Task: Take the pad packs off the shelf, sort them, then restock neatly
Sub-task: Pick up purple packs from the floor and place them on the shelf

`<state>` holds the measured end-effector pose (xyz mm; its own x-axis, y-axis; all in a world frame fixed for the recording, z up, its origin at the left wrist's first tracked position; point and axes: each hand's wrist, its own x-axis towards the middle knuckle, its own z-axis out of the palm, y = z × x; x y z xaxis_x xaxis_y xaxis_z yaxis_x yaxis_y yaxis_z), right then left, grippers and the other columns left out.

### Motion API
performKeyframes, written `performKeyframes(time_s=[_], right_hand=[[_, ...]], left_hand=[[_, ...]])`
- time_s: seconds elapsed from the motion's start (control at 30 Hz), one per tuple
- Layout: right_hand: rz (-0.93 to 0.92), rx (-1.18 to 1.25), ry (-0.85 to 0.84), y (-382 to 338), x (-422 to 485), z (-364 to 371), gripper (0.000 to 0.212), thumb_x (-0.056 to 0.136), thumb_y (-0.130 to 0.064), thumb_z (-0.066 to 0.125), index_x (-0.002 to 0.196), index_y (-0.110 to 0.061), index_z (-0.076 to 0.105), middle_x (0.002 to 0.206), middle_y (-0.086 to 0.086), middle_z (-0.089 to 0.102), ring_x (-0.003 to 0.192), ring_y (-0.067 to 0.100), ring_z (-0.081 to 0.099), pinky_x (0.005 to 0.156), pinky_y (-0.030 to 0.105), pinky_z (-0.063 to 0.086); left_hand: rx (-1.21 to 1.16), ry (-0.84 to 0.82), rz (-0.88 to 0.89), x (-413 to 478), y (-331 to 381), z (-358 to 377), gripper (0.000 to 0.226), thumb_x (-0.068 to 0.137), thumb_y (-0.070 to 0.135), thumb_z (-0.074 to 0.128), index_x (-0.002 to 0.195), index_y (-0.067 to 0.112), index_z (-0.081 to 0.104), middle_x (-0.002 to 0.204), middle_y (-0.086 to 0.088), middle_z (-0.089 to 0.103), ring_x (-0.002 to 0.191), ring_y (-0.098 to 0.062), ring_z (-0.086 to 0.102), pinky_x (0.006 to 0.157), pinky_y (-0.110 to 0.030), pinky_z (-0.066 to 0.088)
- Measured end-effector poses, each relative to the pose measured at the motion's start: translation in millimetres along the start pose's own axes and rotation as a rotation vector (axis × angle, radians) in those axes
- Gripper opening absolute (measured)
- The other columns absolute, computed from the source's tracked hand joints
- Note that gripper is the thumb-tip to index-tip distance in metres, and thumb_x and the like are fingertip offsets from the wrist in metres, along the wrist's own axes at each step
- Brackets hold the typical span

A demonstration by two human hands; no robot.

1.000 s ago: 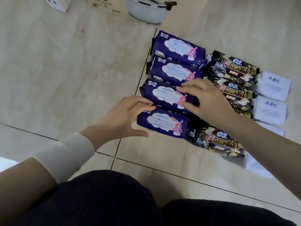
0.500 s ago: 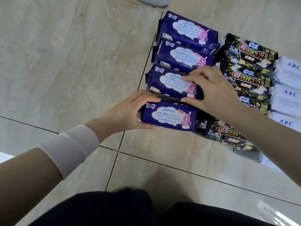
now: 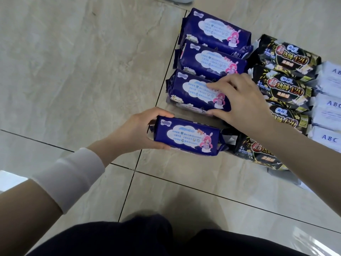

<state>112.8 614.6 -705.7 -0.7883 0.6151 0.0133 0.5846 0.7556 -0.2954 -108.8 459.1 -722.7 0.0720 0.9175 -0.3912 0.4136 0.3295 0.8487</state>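
Tiled floor [image 3: 73,71] fills the frame. Right of centre, navy packs [image 3: 217,34] lie in a column, black packs [image 3: 287,56] in a column just beside them, white ABC packs [image 3: 330,111] at right edge. Right hand [image 3: 245,102] on second-nearest navy pack [image 3: 191,93], fingers spread over top, thumb curled at near edge. Left hand [image 3: 132,132] lower centre, fingers clamped round left end of nearest navy pack [image 3: 186,137], a small gap from the column
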Motion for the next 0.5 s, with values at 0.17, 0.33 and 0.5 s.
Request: performKeyframes(time_s=[0.17,0.33,0.5], right_hand=[[0.015,0.110,-0.012,-5.6,0.2,-7.9,0.056,0.072,-0.031,0.075,0.122,-0.012,0.059,0.106,0.013,0.059,0.099,0.032,0.049,0.089,0.031,0.036],[0.078,0.276,-0.080,-31.5,-3.5,-60.5,0.049,0.077,-0.042,0.063,0.118,-0.016,0.061,0.108,0.008,0.060,0.102,0.030,0.049,0.091,0.010,0.022],[0.136,0.368,-0.031,-73.2,-5.1,-167.4,0.045,0.078,-0.044,0.058,0.113,-0.016,0.066,0.104,0.008,0.065,0.098,0.031,0.054,0.090,0.003,0.022]], left_hand=[[-0.039,0.005,-0.019,-7.9,9.4,-4.9,0.064,0.057,0.032,0.080,0.111,0.040,0.047,0.109,0.026,0.055,0.102,0.011,0.053,0.079,-0.005,0.045],[-0.103,0.064,-0.083,-44.7,52.7,-27.2,0.064,0.054,0.029,0.082,0.108,0.035,0.047,0.105,0.022,0.059,0.097,0.010,0.057,0.082,-0.006,0.044],[-0.143,0.104,-0.151,-103.2,148.7,-69.2,0.064,0.051,0.048,0.085,0.104,0.038,0.051,0.098,0.024,0.064,0.093,0.007,0.059,0.079,-0.008,0.045]])
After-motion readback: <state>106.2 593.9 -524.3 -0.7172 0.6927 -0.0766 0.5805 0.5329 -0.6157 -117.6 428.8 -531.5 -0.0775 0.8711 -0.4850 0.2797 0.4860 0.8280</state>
